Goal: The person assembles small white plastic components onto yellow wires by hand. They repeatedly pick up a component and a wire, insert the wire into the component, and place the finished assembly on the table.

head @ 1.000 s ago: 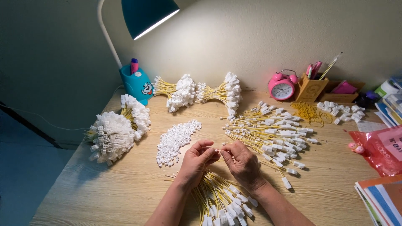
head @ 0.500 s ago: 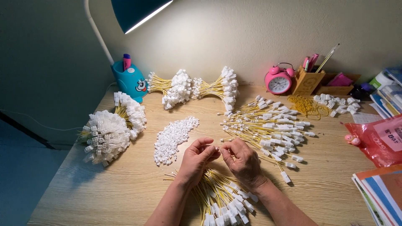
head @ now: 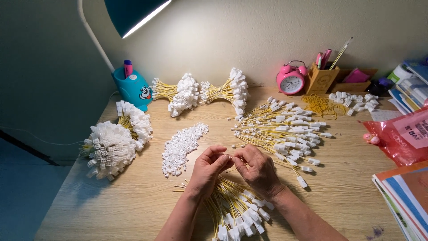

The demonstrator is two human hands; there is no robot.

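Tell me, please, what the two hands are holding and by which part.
The left hand and right hand pinch a thin yellow wire between their fingertips; whether a white connector is also gripped cannot be told.

- Camera view has tilted slightly downward since the earliest picture: the lamp shade [head: 136,15] now sits cut off at the top edge.
- Left hand [head: 208,168] and right hand [head: 255,167] sit marginally lower in view, fingertips pinched together as before.
- Bundle of yellow wires [head: 232,209] beneath the wrists shows more of its length.
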